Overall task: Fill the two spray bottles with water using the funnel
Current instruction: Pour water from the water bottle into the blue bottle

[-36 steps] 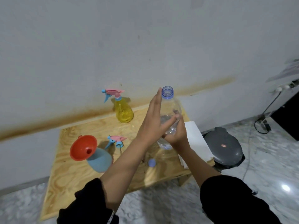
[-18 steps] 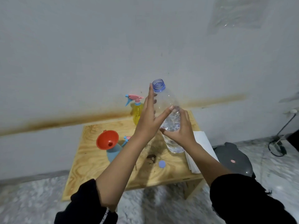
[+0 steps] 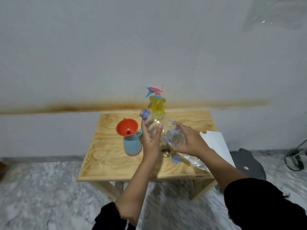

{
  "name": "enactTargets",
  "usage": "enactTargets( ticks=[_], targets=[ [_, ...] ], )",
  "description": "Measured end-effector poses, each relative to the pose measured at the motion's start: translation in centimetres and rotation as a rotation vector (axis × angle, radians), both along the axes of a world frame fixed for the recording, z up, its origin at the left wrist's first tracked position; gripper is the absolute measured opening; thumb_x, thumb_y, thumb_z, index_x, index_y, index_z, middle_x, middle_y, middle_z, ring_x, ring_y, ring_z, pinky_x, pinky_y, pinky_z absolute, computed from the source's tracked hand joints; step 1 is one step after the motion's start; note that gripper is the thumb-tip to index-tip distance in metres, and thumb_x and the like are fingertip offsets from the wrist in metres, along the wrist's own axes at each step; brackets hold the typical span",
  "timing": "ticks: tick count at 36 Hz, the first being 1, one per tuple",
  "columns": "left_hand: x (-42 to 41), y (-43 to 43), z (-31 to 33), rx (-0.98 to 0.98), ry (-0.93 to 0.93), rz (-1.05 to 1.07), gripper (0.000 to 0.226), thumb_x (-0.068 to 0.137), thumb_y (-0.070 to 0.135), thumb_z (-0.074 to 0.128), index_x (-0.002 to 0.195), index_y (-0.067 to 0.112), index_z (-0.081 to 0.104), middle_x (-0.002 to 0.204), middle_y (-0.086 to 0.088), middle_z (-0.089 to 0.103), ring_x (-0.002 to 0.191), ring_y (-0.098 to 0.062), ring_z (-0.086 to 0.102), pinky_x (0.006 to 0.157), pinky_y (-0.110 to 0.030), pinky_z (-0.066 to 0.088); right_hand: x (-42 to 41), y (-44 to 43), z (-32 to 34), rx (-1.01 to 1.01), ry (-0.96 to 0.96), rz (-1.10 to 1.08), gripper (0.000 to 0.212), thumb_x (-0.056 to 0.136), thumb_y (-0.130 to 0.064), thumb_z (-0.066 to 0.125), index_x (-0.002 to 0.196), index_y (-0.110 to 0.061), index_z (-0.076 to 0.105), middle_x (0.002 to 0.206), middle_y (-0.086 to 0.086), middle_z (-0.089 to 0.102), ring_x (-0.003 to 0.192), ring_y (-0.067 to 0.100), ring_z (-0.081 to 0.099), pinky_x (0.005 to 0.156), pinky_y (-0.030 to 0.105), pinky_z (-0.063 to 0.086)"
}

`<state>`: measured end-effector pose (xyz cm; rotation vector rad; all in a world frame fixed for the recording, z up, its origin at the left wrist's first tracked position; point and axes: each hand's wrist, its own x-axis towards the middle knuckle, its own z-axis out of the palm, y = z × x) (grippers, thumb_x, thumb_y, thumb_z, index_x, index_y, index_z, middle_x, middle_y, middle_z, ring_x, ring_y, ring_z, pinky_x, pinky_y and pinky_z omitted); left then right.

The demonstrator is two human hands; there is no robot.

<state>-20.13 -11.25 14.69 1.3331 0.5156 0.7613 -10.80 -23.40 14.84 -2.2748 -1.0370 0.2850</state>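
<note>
A clear water bottle (image 3: 167,130) with a blue neck ring is tilted to the left, its open mouth pointing toward the orange funnel (image 3: 127,129). My left hand (image 3: 151,138) grips the bottle near its shoulder. My right hand (image 3: 187,140) holds its lower body. The funnel sits in the neck of the blue spray bottle (image 3: 132,145), which stands on the wooden table (image 3: 106,156). The yellow spray bottle (image 3: 157,105), with its pink and blue trigger head on, stands at the back of the table. The blue bottle's trigger head (image 3: 140,130) is mostly hidden behind my left hand.
A blue bottle cap (image 3: 176,159) lies on the table near a dark knot in the wood. White paper (image 3: 216,143) hangs over the table's right edge. A dark grey round object (image 3: 247,163) and a cable (image 3: 295,160) lie on the marble floor to the right.
The water bottle has gone from upright to tilted left, mouth toward the funnel. My left hand has closed around it. The view has dropped lower toward the table.
</note>
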Motion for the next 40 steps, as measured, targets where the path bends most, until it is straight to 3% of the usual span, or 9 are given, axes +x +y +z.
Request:
enactTargets(
  ticks=[4,8,11,14,18,23,27,32,40],
  targets=[
    [0.2,-0.4,-1.6,-0.102,-0.02,0.026,0.051,0.092,0.017,0.058,0.133,0.03,0.031,0.125,-0.004,0.049,0.106,-0.006,0.056,0.085,-0.019,0.049,0.7,-0.1,-0.5,-0.11,-0.013,0.052,0.094,0.061,-0.044,0.077,0.142,-0.034,0.03,0.13,-0.002,0.054,0.119,0.022,0.049,0.095,0.044,0.043],
    [0.5,-0.6,-2.4,-0.192,-0.005,0.059,0.054,0.084,0.035,0.062,0.129,0.04,0.033,0.124,0.004,0.053,0.117,-0.019,0.055,0.098,-0.033,0.044,1.4,0.3,-0.1,-0.244,-0.057,0.09,0.096,0.062,-0.042,0.077,0.142,-0.034,0.025,0.134,-0.003,0.051,0.12,0.023,0.046,0.091,0.043,0.045],
    [0.8,-0.7,-2.8,-0.28,-0.001,0.068,0.064,0.089,0.034,0.061,0.142,0.031,0.024,0.135,0.0,0.049,0.128,-0.023,0.047,0.105,-0.041,0.041,2.0,0.6,0.5,-0.348,-0.086,0.111,0.094,0.064,-0.039,0.074,0.142,-0.035,0.022,0.134,-0.002,0.049,0.12,0.024,0.045,0.089,0.043,0.044],
    [1.3,-0.6,-3.1,-0.331,0.05,0.08,0.067,0.093,0.034,0.055,0.147,0.029,0.016,0.151,-0.005,0.032,0.136,-0.023,0.037,0.107,-0.043,0.037,2.5,1.1,1.1,-0.427,-0.117,0.128,0.093,0.066,-0.04,0.074,0.142,-0.035,0.02,0.134,-0.001,0.049,0.119,0.026,0.046,0.087,0.041,0.042],
    [1.8,-0.4,-3.3,-0.393,0.063,0.087,0.066,0.089,0.044,0.058,0.144,0.038,0.022,0.152,-0.006,0.03,0.135,-0.033,0.037,0.104,-0.061,0.035,3.1,1.8,1.9,-0.494,-0.14,0.135,0.092,0.067,-0.039,0.074,0.141,-0.034,0.02,0.129,0.0,0.051,0.117,0.027,0.047,0.084,0.04,0.041],
    [2.4,-0.5,-2.6,-0.457,0.027,0.117,0.062,0.093,0.034,0.053,0.147,0.031,0.021,0.142,0.004,0.041,0.119,-0.015,0.049,0.096,-0.05,0.047,3.7,2.5,2.9,-0.538,-0.158,0.15,0.091,0.067,-0.038,0.075,0.14,-0.034,0.021,0.13,0.0,0.05,0.118,0.026,0.046,0.082,0.039,0.04],
    [2.7,-0.3,-2.6,-0.479,0.03,0.149,0.06,0.094,0.036,0.051,0.146,0.031,0.021,0.148,0.0,0.036,0.106,-0.005,0.051,0.084,-0.041,0.048,3.8,3.0,3.6,-0.576,-0.176,0.165,0.091,0.067,-0.037,0.075,0.14,-0.033,0.021,0.127,0.001,0.051,0.117,0.027,0.046,0.081,0.04,0.035],
    [2.8,-0.4,-2.4,-0.536,0.035,0.177,0.059,0.095,0.036,0.051,0.146,0.034,0.021,0.151,0.003,0.028,0.121,-0.015,0.042,0.076,-0.035,0.051,4.0,3.5,4.2,-0.629,-0.212,0.177,0.095,0.067,-0.038,0.077,0.142,-0.033,0.018,0.129,0.003,0.05,0.119,0.028,0.045,0.084,0.043,0.035],
    [3.0,-0.4,-2.0,-0.591,0.033,0.176,0.064,0.094,0.038,0.053,0.147,0.034,0.018,0.152,0.0,0.03,0.132,-0.022,0.039,0.087,-0.044,0.051,4.2,4.0,5.2,-0.672,-0.23,0.188,0.096,0.066,-0.039,0.078,0.142,-0.034,0.019,0.125,0.002,0.051,0.118,0.028,0.045,0.089,0.045,0.034]
  ],
)
